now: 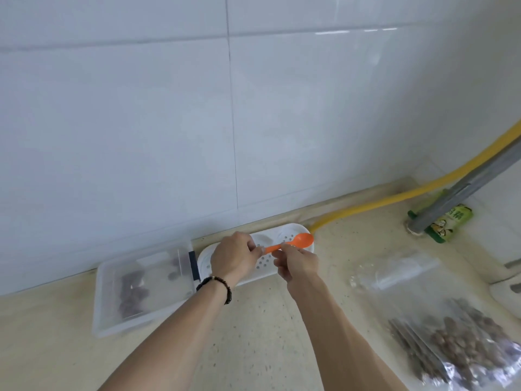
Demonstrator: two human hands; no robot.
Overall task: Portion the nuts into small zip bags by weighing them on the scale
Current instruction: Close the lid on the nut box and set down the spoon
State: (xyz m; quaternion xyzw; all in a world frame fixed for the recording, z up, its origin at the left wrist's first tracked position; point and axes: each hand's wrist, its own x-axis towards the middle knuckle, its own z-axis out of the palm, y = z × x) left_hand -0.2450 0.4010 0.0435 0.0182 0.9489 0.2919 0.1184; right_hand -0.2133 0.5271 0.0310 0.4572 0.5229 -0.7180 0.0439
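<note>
Glossy white tiled wall [169,122] meets a speckled beige countertop [253,320] under soft light.

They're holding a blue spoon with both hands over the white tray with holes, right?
Not quite: the spoon is orange, not blue. The rest holds. In the head view, the left hand pinches the handle end and the right hand holds it nearer the bowl, above the white tray with holes.

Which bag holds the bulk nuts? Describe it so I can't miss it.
Start at the tiled wall's corner, where the yellow hose runs down to the counter. Come forward along the counter's right side to the clear zip bag. It alone is heaped with round brown nuts; the smaller bags behind it look empty.
</note>
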